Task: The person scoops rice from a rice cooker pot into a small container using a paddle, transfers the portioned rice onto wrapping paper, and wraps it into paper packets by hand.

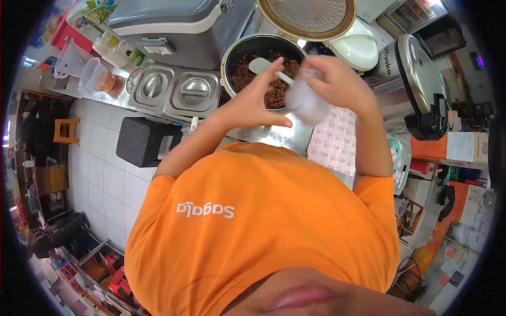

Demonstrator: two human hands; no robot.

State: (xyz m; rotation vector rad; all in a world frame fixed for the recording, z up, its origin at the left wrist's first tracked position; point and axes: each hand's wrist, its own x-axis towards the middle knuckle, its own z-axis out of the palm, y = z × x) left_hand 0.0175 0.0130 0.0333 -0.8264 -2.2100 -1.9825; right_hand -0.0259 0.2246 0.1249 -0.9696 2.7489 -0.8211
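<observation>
My left hand (261,102) is over the near left edge of an open pot (225,79), thumb and fingers spread apart with nothing between them. Dark reddish-brown food (242,76), grainy like rice, fills part of the pot. A white paddle (258,65) lies across it, its handle pointing towards my right hand. At the pot's right edge, my right hand (337,81) is closed on a whitish translucent item (305,100), smeared by motion, perhaps a plastic bag. Below that hand lies printed paper (333,141) on the metal counter.
Two lidded steel containers (195,92) stand left of the pot, with a large grey box (174,31) behind. A round lid (308,16) is raised beyond the pot. On the right are a white container (358,47) and a Miyako cooker (392,73). Clear jugs (95,76) stand far left.
</observation>
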